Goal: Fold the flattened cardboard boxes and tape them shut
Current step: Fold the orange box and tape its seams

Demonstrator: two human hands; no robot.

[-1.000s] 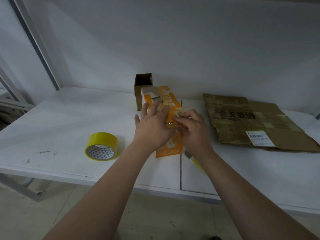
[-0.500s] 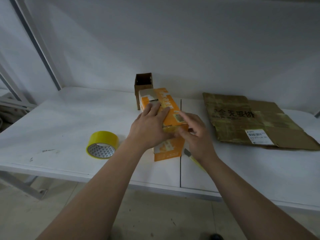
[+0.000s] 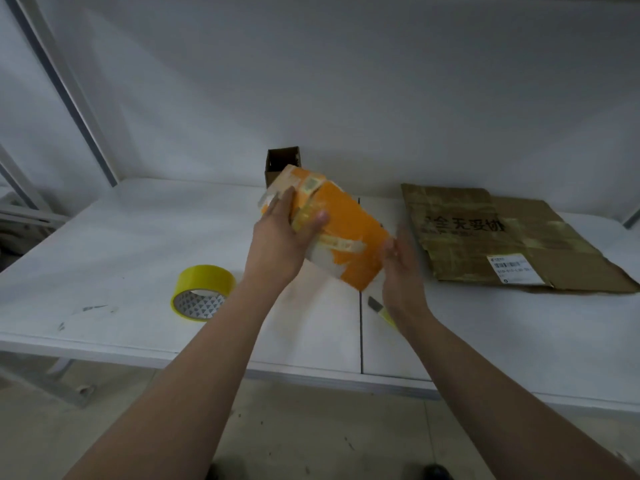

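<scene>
Left hand: fingers and thumb wrapped round the upper-left end of the orange box, gripping it. Right hand: fingers straight and relaxed, tips against the box's lower-right corner, steadying rather than clasping.

Orange box at frame centre, held clear of the white surface and tilted, long axis running upper left to lower right. Folded into shape; pale yellowish tape strips cross its end and its side. Judged nearly or fully sealed; the far side is hidden.

Left of centre: yellow tape roll, lying flat. Just below the right hand: yellow utility knife, partly covered by the wrist.

Right of frame: flattened brown cardboard box, not yet folded or taped. That one is left to do.

Behind the orange box: small brown carton, upright, top open.

Writing: large dark Chinese characters on the flattened box, too blurred to read with confidence. White shipping label with barcode, print too small. Nothing legible on the orange box.
</scene>
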